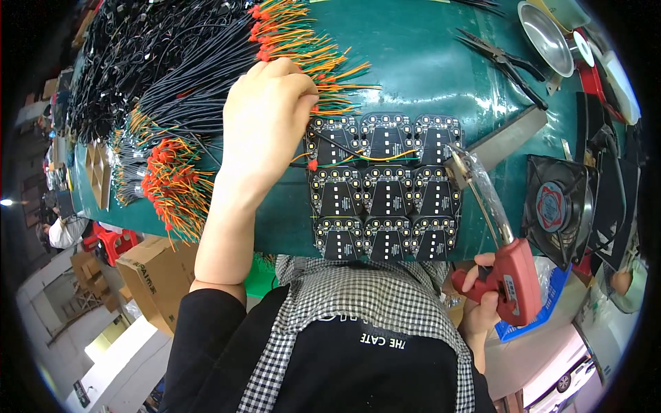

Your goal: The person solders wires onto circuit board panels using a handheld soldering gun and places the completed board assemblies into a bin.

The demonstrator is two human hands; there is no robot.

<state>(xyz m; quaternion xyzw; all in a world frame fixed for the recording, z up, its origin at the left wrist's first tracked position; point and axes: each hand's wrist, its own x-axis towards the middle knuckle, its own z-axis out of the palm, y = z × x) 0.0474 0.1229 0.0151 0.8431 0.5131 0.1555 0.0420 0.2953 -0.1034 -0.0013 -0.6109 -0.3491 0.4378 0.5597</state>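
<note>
My left hand point(268, 103) is at the end of a bundle of black cables point(206, 69), its fingers closed on a cable among the stripped orange and green wires point(337, 65) with red pieces. Its fingertips are partly hidden. My right hand point(482, 306) grips a red soldering gun point(513, 282), a finger at the trigger. The gun's metal nose reaches up to the right edge of a panel of black circuit boards point(389, 193), beside a flat metal bar point(509, 138). One loose cable with orange and green wires point(385, 157) lies across the upper boards.
A second wire bundle with red pieces point(169, 179) hangs over the near left table edge. Pliers point(502, 58), a metal bowl point(547, 38) and a black fan point(561, 206) are on the right. Below stand a cardboard box point(158, 279) and a blue crate point(537, 316).
</note>
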